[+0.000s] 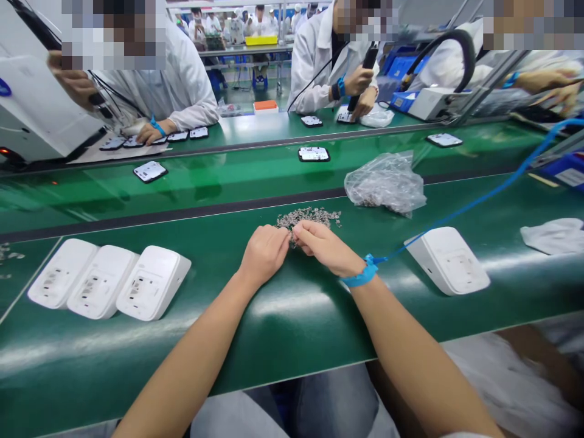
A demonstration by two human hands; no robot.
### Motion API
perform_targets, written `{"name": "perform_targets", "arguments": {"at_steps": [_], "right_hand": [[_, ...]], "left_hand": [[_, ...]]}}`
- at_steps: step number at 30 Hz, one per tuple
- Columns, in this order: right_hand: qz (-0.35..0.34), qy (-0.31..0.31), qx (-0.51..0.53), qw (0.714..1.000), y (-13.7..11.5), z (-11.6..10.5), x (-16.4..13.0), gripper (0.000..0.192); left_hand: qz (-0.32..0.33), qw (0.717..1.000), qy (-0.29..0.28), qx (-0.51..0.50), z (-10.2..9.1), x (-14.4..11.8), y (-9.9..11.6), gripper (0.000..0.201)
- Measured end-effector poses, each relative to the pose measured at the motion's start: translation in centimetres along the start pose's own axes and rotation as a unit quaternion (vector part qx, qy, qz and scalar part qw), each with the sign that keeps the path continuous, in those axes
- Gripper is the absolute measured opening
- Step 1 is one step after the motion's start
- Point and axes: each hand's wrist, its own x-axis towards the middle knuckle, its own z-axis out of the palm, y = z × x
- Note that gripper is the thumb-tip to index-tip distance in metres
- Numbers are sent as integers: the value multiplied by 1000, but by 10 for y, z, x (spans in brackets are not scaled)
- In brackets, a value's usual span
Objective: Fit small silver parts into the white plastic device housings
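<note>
Both hands meet at the near edge of a pile of small metal parts (312,214) on the green bench. My left hand (264,254) is closed, its fingertips pinched together at the pile. Close beside it, my right hand (325,244) is also closed, thumb against the fingers. Whatever the fingertips hold is too small or hidden to make out. A blue wrist strap (362,274) with a coiled cord circles my right wrist. Off to the left lie several white plastic housings, the nearest one (148,283) tilted, and another white housing (451,261) lies to the right.
Behind the pile sits a clear plastic bag (385,182) of small parts. A green conveyor belt (228,176) beyond carries circuit boards, one (314,154) straight ahead. Co-workers in white coats work across it. The blue cord (493,188) stretches up to the right.
</note>
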Motion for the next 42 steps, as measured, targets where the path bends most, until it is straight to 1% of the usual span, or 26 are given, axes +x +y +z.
{"name": "perform_targets", "arguments": {"at_steps": [2, 3, 4, 5, 6, 7, 8, 10, 11, 13, 15, 17, 19, 21, 22, 23, 24, 26, 28, 29, 30, 32, 34, 37, 40, 42], "right_hand": [[-67, 66, -63, 994, -2, -1, -1, 34], [-97, 102, -97, 985, -2, -1, -1, 31], [-121, 134, -127, 975, -3, -2, -1, 29], [-139, 157, -154, 966, -3, -4, 0, 27], [-153, 172, -179, 957, -3, -6, 0, 26], [-165, 181, -205, 948, -3, -9, 1, 25], [-175, 190, -234, 937, -2, -13, 2, 25], [-167, 218, -310, 911, 3, -26, 3, 25], [-138, 235, -353, 895, 5, -33, 3, 24], [-32, 267, -428, 863, 11, -49, 0, 21], [100, 280, -473, 830, 16, -62, -4, 18], [196, 274, -495, 801, 17, -68, -9, 16], [251, 251, -513, 782, 16, -69, -11, 17], [274, 237, -521, 773, 13, -68, -11, 26], [271, 240, -520, 774, 12, -67, -10, 30], [252, 249, -514, 781, 12, -68, -8, 31], [216, 261, -501, 796, 13, -69, -6, 30], [117, 272, -447, 844, 17, -74, -3, 33], [28, 270, -350, 896, 22, -80, 0, 39], [-2, 270, -288, 919, 24, -82, 1, 38], [-26, 270, -222, 937, 25, -81, 2, 35], [-66, 251, -87, 962, 23, -74, 3, 27], [-104, 201, 37, 973, 18, -58, 3, 24], [-135, 119, 168, 969, 8, -22, 3, 30], [-122, 84, 244, 958, 6, 10, 2, 33], [-100, 83, 280, 951, 8, 22, 2, 31]], "left_hand": [[-102, 992, 26, -76, 1, 1, 2, 18], [-164, 977, 32, -134, 2, 2, 3, 19], [-223, 955, 32, -195, 2, 3, 4, 19], [-268, 931, 29, -248, 3, 4, 3, 20], [-295, 912, 26, -284, 2, 5, 2, 19], [-303, 906, 29, -296, 2, 6, 0, 19], [-294, 913, 39, -279, 0, 7, -4, 18], [-245, 951, 63, -180, -4, 6, -15, 16], [-214, 967, 68, -118, -5, 5, -22, 16], [-169, 984, 56, -8, -7, 0, -38, 15], [-158, 986, 25, 47, -7, -7, -52, 16], [-165, 984, -15, 63, -4, -11, -60, 17], [-175, 981, -57, 67, -3, -13, -62, 19], [-188, 975, -89, 72, -3, -12, -59, 21], [-196, 973, -98, 73, -4, -11, -57, 22], [-204, 971, -103, 74, -5, -10, -55, 23], [-212, 969, -104, 74, -6, -8, -52, 24], [-221, 967, -101, 73, -7, -6, -49, 26], [-209, 970, -89, 83, -8, -5, -46, 24], [-194, 974, -77, 94, -8, -5, -44, 22], [-175, 977, -59, 104, -8, -4, -41, 21], [-128, 985, -15, 111, -7, -2, -34, 17], [-80, 993, 29, 84, -6, -1, -23, 14], [-27, 998, 58, 7, 0, 0, -2, 10], [-27, 996, 66, -57, 8, -1, 14, 14], [-48, 993, 75, -77, 11, -2, 18, 14]]}}
